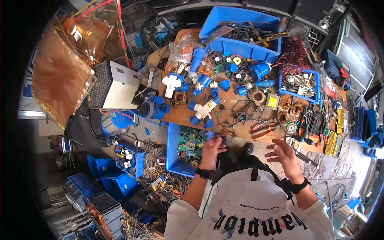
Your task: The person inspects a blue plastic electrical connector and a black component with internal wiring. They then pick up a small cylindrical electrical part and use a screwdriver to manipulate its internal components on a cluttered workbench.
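Observation:
My left hand (pixel 213 150) is at the table's near edge, beside the blue bin of green circuit boards (pixel 187 144), its fingers curled around something small and dark that I cannot make out. My right hand (pixel 280 152) is raised with its fingers apart and nothing in them, just below orange-handled pliers (pixel 262 133). Beyond my hands, white multi-way fittings with blue sockets (pixel 206 108) lie on the wooden table (pixel 232 114) among blue connectors (pixel 258 72), rusty housings (pixel 286 102) and a row of screwdrivers and hex keys (pixel 316 124).
A large blue bin of cables and tools (pixel 240 42) and a smaller metal-parts bin (pixel 299 85) stand at the back. A metal box (pixel 116 86) and hanging amber film (pixel 60 76) are at left. Tangled wires (pixel 164 188) and blue crates (pixel 120 184) crowd the lower left.

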A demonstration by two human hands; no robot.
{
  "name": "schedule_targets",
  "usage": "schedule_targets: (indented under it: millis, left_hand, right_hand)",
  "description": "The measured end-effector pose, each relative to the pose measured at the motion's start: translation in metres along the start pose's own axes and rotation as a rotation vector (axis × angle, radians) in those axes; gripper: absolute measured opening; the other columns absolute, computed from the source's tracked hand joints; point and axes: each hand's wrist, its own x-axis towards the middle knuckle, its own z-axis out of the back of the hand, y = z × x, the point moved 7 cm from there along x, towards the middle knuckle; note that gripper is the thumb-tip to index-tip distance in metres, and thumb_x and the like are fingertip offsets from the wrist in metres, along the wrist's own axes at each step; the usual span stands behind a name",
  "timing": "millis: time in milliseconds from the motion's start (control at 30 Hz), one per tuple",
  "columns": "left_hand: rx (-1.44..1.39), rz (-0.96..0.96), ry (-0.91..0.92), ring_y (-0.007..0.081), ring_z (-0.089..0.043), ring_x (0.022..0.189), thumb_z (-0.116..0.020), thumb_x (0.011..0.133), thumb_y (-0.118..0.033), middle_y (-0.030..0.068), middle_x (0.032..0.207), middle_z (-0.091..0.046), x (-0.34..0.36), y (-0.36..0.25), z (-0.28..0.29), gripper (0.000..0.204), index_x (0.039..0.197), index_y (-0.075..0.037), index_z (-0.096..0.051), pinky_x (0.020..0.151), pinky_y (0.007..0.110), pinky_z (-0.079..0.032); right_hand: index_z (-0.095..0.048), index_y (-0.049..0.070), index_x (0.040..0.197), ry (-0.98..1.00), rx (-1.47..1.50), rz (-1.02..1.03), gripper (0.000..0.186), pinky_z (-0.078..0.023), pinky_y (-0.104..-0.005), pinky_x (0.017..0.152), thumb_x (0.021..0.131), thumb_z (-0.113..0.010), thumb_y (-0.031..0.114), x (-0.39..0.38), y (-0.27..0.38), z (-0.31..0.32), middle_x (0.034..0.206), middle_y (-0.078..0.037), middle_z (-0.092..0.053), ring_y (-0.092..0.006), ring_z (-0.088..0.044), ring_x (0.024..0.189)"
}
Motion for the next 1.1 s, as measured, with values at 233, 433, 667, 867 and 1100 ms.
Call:
schedule_targets:
  millis: [233,433,667,867,1100]
  left_hand:
    - [0.098,0.005,-0.344,0.0187,-0.065,0.067,-0.068,0.090,-0.024,0.0094,0.085,-0.062,0.101,0.000,0.173,0.027,0.100,-0.001,-0.058,0.055,0.031,-0.058]
    - [0.114,-0.051,-0.468,0.0195,-0.065,0.066,-0.068,0.090,-0.018,0.0074,0.086,-0.062,0.181,-0.018,0.254,0.020,0.100,-0.005,-0.056,0.050,0.030,-0.055]
    - [0.292,-0.034,-0.369,0.0155,-0.060,0.065,-0.067,0.091,-0.016,-0.0001,0.077,-0.058,0.236,-0.038,0.270,0.024,0.111,-0.005,-0.057,0.050,0.029,-0.050]
    - [0.220,0.041,-0.351,0.0199,-0.064,0.072,-0.067,0.091,-0.014,0.0055,0.085,-0.062,0.267,-0.019,0.289,0.047,0.133,-0.003,-0.049,0.059,0.033,-0.055]
    - [0.363,-0.059,-0.395,0.0228,-0.065,0.077,-0.068,0.091,-0.014,0.0094,0.096,-0.063,0.266,-0.029,0.290,0.052,0.137,-0.002,-0.045,0.067,0.036,-0.058]
  right_hand:
    - [-0.048,-0.004,0.128,-0.037,-0.090,-0.138,0.041,-0.058,-0.0351,0.076,0.099,-0.054,0.025,0.013,-0.021,-0.026,0.105,-0.017,-0.064,-0.0247,-0.069,0.087]
    - [-0.048,-0.004,0.127,-0.188,-0.066,-0.180,0.037,-0.058,-0.0326,0.074,0.099,-0.054,0.020,0.014,-0.019,-0.036,0.104,-0.015,-0.065,-0.0230,-0.069,0.085]
    - [-0.051,-0.002,0.126,-0.387,0.008,-0.196,0.035,-0.057,-0.0302,0.074,0.098,-0.056,0.019,0.005,-0.028,-0.033,0.105,-0.013,-0.066,-0.0190,-0.068,0.083]
    - [-0.054,0.000,0.124,-0.451,0.081,-0.249,0.034,-0.057,-0.0307,0.074,0.097,-0.058,0.020,-0.003,-0.052,-0.040,0.106,-0.012,-0.066,-0.0177,-0.068,0.084]
    - [-0.053,0.000,0.125,-0.482,0.101,-0.260,0.035,-0.056,-0.0306,0.076,0.097,-0.059,0.020,-0.009,-0.064,-0.040,0.104,-0.011,-0.065,-0.0178,-0.067,0.085]
